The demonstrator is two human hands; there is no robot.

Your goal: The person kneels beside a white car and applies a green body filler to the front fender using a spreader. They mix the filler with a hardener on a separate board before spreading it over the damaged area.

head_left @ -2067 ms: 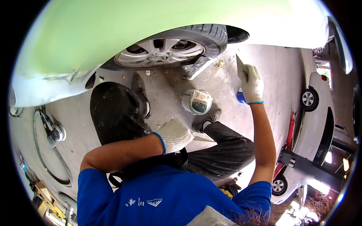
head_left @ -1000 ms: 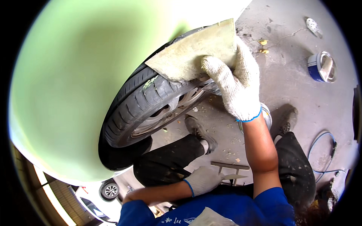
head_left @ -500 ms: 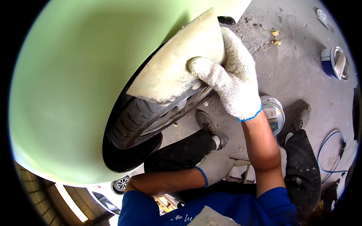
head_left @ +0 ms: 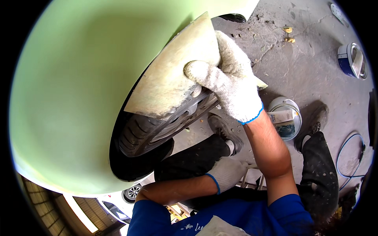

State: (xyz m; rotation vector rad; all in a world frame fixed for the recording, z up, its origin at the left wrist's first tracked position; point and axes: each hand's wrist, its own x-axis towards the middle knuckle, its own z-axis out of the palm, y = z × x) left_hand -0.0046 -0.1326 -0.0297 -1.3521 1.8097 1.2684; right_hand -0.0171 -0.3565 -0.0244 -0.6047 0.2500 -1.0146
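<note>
My right hand, in a white knitted glove with a blue cuff, grips a broad cream-coloured sheet. Its thumb lies on the face of the sheet, and the other fingers are hidden behind. Grey smears mark the sheet's lower edge. It lies along the wheel arch of a pale green car body and covers the upper part of the tyre; whether it touches the panel I cannot tell. A pale yellowish corner sticks out behind my right hand. My left hand, gloved too, is low by my thigh, its fingers mostly hidden.
A white bucket with a smeared inside stands by my right foot. Farther off are a blue-and-white tin and yellowish scraps on the grey floor. A blue hose curls at the right.
My right hand and the cream sheet have moved left and slightly nearer along the wheel arch. More of the bucket shows, and the pale yellowish corner has come into sight. My left hand stays low.
</note>
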